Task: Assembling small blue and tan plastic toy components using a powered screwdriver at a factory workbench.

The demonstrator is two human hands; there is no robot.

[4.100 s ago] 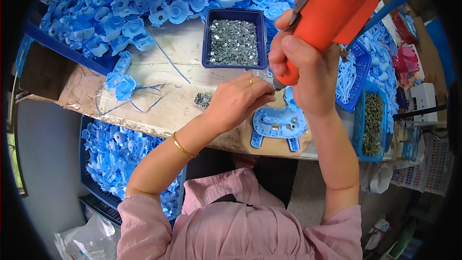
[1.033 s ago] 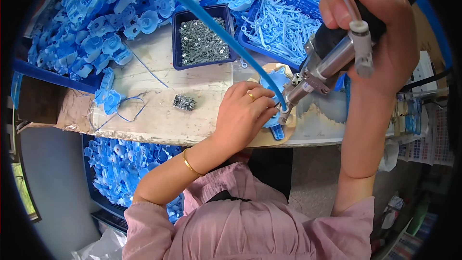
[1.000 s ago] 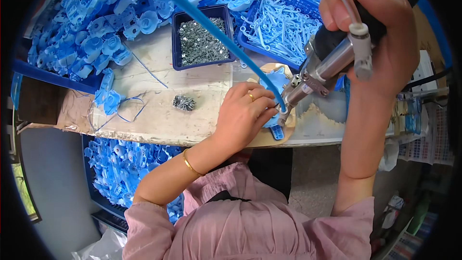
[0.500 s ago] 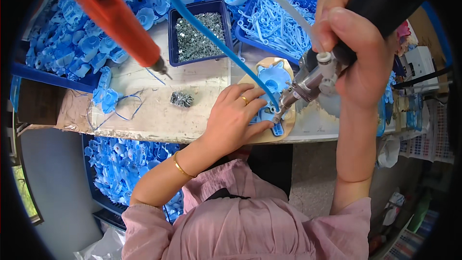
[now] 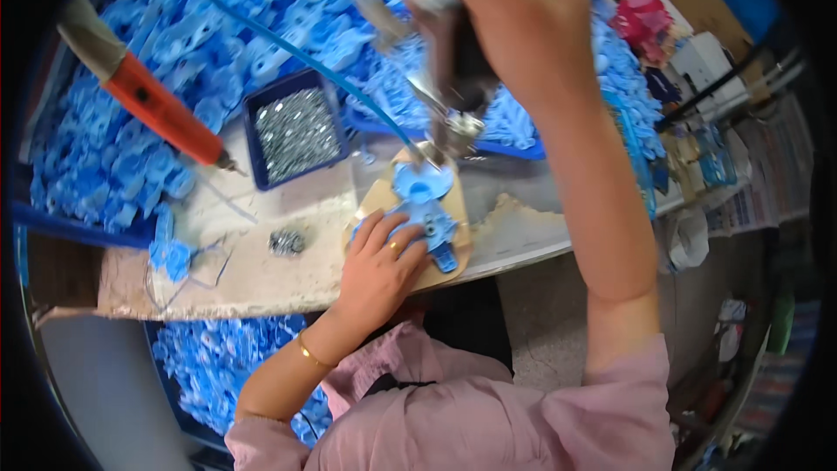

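A light blue plastic piece with a rounded, animal-like outline (image 5: 425, 181) lies on a tan, board-like plate (image 5: 456, 225) near the bench's front edge. My left hand (image 5: 381, 257) rests over its near left part, fingers stretched out and slightly apart. Above and beyond the piece, my right hand (image 5: 536, 30) grips a gun-like tool with a dark body and metal front (image 5: 458, 126). Motion blurs the tool, and the top edge of the view cuts off some fingers. A thin blue hose (image 5: 323, 71) runs down to the tool's metal end.
An orange pen-shaped power driver (image 5: 166, 109) hangs at the left. Behind my hands stands a dark blue tray of small metal parts (image 5: 255, 153). A little pile of screws (image 5: 286, 242) lies left of my left hand. Heaps of blue plastic parts (image 5: 105, 157) cover the back and left.
The tool has lifted off the blue piece and moved up and away with my right hand. My left hand has slid back a little on the piece. The whole view has shifted.
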